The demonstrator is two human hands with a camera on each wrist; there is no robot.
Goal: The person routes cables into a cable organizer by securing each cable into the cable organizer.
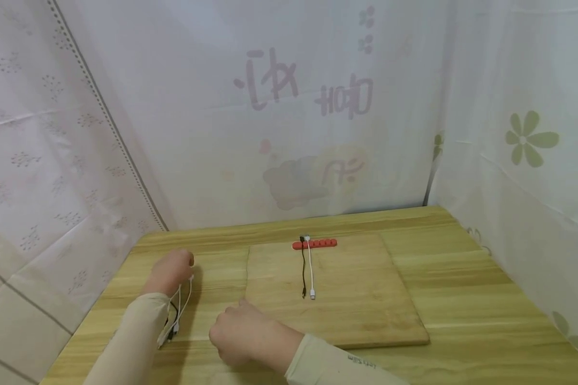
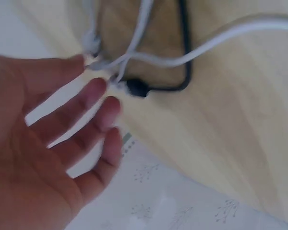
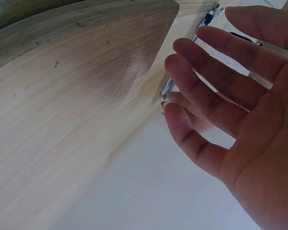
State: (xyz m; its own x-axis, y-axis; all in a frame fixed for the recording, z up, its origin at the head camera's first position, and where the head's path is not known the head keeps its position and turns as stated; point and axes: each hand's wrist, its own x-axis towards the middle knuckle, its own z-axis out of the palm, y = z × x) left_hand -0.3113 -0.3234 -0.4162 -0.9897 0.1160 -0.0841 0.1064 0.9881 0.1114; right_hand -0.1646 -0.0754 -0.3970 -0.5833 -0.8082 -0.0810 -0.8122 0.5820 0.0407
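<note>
Closest of all is a pale right sleeve, just in front of the wooden board, with small dark letters on it. Its right hand is by the board's front left corner and hides that corner from the head view. The fingers are spread a bit and softly bent, and they hold nothing.

Well to the left of the board is the left sleeve. The left hand is there too, over a bunch of loose cords, white and black. Its fingers are half bent, with a small gap between the thumb and the pointing finger. The thumb tip is right by the end of a white cord, but I can't tell if it touches.

At the back edge of the board is a red strip with bumps. A black cord and a short white cord sit side by side at its left part and hang down over the board. Under the board is a wooden table. Behind it hangs a pale cloth with faint pictures.
</note>
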